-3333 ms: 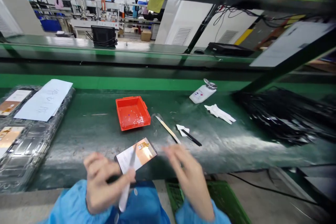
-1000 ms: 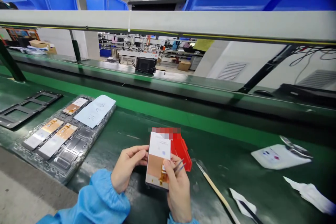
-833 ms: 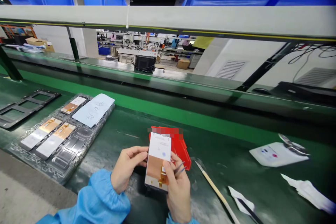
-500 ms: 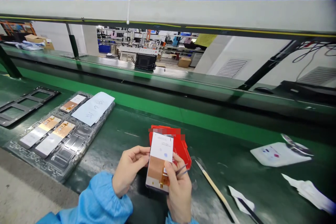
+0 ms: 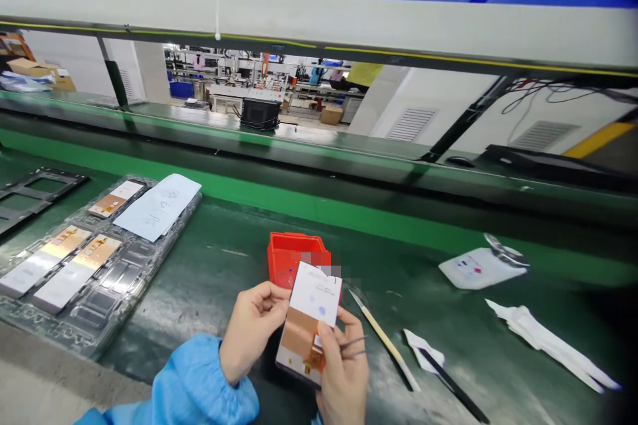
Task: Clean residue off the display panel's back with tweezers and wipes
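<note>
A phone screen panel (image 5: 305, 327), white at its far end and copper-coloured with a small flex circuit at its near end, is held tilted over the bench. My right hand (image 5: 343, 362) grips its right edge, thumb on top near the flex circuit. Thin tweezer tips (image 5: 355, 344) stick out between the fingers of that same hand. At the panel's left edge, my left hand (image 5: 254, 329) pinches with thumb and forefinger. Just behind the panel sits a red plastic bin (image 5: 284, 254), partly hidden by it.
On the left lies a clear plastic tray (image 5: 164, 239) with several similar panels and a paper note (image 5: 159, 206). A black frame (image 5: 54, 189) is beyond it. To the right are a wooden-handled knife (image 5: 386, 339), a black tool (image 5: 456, 385), white wipes (image 5: 543, 339) and a white bottle (image 5: 478, 269).
My view has turned to the right, so the bench items appear further left. The panel is more slanted, and more of the red bin's inside shows. Both hands keep their hold.
</note>
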Motion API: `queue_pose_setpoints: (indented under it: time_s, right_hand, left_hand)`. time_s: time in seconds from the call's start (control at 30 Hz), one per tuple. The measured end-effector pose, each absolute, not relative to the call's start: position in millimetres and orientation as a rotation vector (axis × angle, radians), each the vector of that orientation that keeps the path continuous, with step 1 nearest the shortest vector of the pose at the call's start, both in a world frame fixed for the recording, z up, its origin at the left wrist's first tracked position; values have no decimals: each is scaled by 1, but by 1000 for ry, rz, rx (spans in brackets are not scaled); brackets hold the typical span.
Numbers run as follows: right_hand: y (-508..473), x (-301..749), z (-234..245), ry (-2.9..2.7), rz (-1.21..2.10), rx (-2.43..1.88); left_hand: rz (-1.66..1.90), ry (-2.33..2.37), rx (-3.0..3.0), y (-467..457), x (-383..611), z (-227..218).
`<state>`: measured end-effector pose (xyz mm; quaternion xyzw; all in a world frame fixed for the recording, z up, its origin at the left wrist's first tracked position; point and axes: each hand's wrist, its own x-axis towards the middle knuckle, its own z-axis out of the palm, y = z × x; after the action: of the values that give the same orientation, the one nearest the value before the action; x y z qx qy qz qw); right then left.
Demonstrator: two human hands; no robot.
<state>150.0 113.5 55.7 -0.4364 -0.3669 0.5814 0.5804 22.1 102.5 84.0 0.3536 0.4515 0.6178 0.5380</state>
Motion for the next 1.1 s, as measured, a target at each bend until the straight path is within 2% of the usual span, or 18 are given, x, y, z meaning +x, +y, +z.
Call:
queue_pose_setpoints:
  time_s: [0.3, 0.5, 1.1]
  right_hand:
    - [111, 168, 50, -871, 1245, -1075]
    - [114, 168, 50, -767, 1289, -1109]
    - [110, 168, 44, -736, 1284, -1023]
  left_hand:
    - [1359, 996, 859, 109, 39, 85]
    - [1295, 919, 871, 106, 36, 83]
    - [1361, 1120, 1065, 107, 40, 77]
